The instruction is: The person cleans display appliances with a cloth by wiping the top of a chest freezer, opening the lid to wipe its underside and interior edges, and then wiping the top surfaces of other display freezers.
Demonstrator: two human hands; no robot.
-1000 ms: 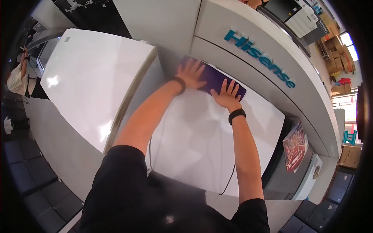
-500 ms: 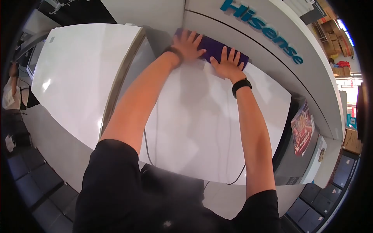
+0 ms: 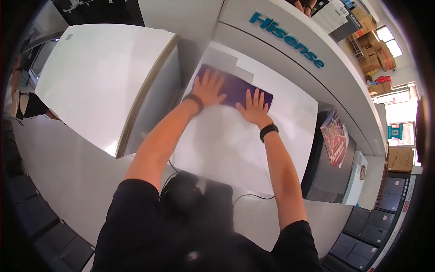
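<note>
A folded purple cloth (image 3: 234, 91) lies flat across the far part of a white appliance top (image 3: 231, 145). My left hand (image 3: 208, 90) rests palm down on the cloth's left end, fingers spread and slightly blurred. On the right end, my right hand (image 3: 254, 109) is pressed flat, its fingers apart. Neither hand is wrapped round anything. Behind the cloth, greyish rectangular patches (image 3: 226, 61) show on the white top; I cannot tell whether they are labels or marks.
Another white appliance (image 3: 104, 81) stands at the left. A grey wall panel with Hisense lettering (image 3: 287, 41) borders the back. To the right, a dark box (image 3: 333, 170) carries a colourful printed bag (image 3: 335, 140). A dark cable (image 3: 253, 196) hangs in front.
Both hands and the purple cloth have come nearer to me, away from the back panel. Grey patches behind the cloth now show. The camera view has also shifted.
</note>
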